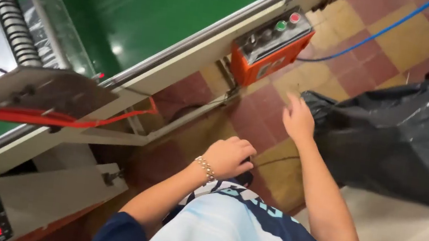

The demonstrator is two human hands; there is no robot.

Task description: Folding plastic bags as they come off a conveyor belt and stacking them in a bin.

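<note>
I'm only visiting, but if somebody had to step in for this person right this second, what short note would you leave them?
Left hand: closed in a loose fist in front of the body; whether it holds anything cannot be told.
Right hand: open, empty, reaching out next to the black plastic bag on the floor, not gripping it.
Orange control box with a red and a green button hangs on the machine frame, just beyond the right hand, untouched.
Done: nothing visibly moved. Left: bag and box both unhandled.
</note>
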